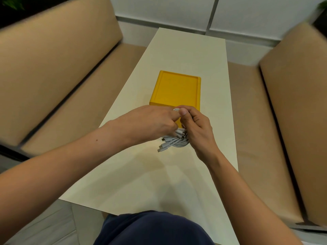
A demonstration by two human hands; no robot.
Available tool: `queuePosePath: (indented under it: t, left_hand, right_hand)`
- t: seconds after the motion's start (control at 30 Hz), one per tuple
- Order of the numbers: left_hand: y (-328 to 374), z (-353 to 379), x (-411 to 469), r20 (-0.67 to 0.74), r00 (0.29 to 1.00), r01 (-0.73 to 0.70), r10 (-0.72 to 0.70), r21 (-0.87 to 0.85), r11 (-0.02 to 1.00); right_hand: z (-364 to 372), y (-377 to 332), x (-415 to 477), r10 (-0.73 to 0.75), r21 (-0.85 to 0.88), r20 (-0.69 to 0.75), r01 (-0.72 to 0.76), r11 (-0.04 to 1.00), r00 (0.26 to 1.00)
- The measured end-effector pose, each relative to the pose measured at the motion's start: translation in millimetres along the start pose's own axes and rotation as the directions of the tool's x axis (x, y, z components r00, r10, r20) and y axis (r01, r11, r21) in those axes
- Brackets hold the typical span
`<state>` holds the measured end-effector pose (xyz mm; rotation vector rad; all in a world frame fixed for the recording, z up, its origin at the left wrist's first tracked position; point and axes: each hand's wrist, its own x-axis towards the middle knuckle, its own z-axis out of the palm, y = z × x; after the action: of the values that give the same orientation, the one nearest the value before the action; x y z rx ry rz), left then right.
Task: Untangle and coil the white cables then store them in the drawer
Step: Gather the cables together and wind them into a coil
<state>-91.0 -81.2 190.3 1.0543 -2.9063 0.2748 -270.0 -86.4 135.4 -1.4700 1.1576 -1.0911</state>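
Note:
A bundle of white cables [174, 141] hangs between both hands just above the white table [185, 55], with several plug ends sticking out to the lower left. My left hand [148, 122] grips the bundle from the left. My right hand [196, 128] pinches the top loop from the right, thumb up. Right behind the hands stands a yellow drawer box [175, 89]; its front is hidden by my hands, so I cannot tell whether the drawer is open.
Tan sofa cushions run along both sides of the narrow table, left [53, 73] and right [297, 106]. A white wall panel [177, 13] stands behind the table's far end. My dark blue trouser leg [155, 228] is at the near edge.

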Motion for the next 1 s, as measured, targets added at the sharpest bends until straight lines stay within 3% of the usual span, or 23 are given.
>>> queuePosePath:
  t: [0.1, 0.27, 0.43, 0.6, 0.73, 0.83, 0.93, 1.0]
  left_hand:
    - [7, 0, -2, -0.107, 0.994, -0.023, 0.02, -0.031, 0.999]
    - [21, 3, 2, -0.246, 0.961, 0.1, -0.125, -0.11, 0.989]
    - [28, 2, 7, -0.168, 0.953, 0.232, -0.251, -0.126, 0.965]
    - [27, 4, -2, -0.171, 0.961, 0.185, -0.218, -0.189, 0.964]
    - [37, 3, 2, -0.173, 0.95, 0.231, -0.261, -0.175, 0.957]
    - [34, 10, -2, -0.162, 0.969, 0.16, -0.188, -0.174, 0.972]
    - [28, 13, -3, -0.06, 0.97, 0.204, -0.237, -0.337, 0.919]
    - [26, 9, 0, -0.108, 0.934, 0.244, -0.34, -0.5, 0.831]
  right_hand:
    - [-2, -1, -1, 0.009, 0.02, -0.013, -0.008, 1.0, 1.0]
    - [-5, -2, -3, 0.0, 0.022, -0.007, 0.0, 1.0, 1.0]
    - [0, -3, -3, -0.031, -0.004, -0.013, 0.031, 1.0, 0.999]
    - [1, 3, -4, -0.053, -0.081, 0.017, 0.054, 0.995, 0.998]
    - [2, 7, -6, -0.074, -0.03, -0.038, 0.073, 0.997, 0.997]
    - [-1, 8, -7, -0.062, -0.005, -0.056, 0.062, 0.998, 0.997]
    - [-4, 8, -8, -0.069, -0.007, -0.059, 0.069, 0.998, 0.996]
    - [-4, 4, -8, -0.075, 0.004, -0.074, 0.075, 0.997, 0.994]
